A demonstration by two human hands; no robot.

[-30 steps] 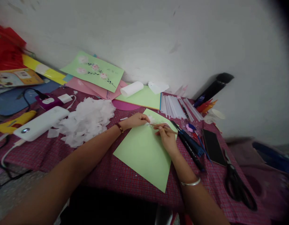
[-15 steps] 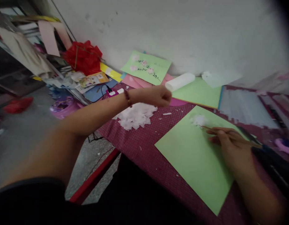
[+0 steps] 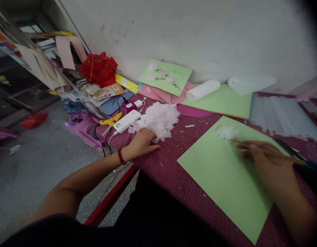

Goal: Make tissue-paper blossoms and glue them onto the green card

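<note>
Near right, right hand (image 3: 271, 168) grips thin brown stick (image 3: 289, 158), tip at near edge of white paper cluster (image 3: 227, 132) on green sheet (image 3: 225, 171). Farther left, left hand (image 3: 140, 144) unclenched, thumb apart from fingers, fingertips at near edge of loose white paper pile (image 3: 162, 116). Beside pile, white power bank (image 3: 127, 121), yellow glue gun (image 3: 110, 119). Farther back, white paper roll (image 3: 203, 90); flower picture (image 3: 165, 77) by wall (image 3: 220, 34).

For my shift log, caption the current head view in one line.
Left hand at the white paper heap, right hand holding a thin stick by the white cluster on green paper.
</note>
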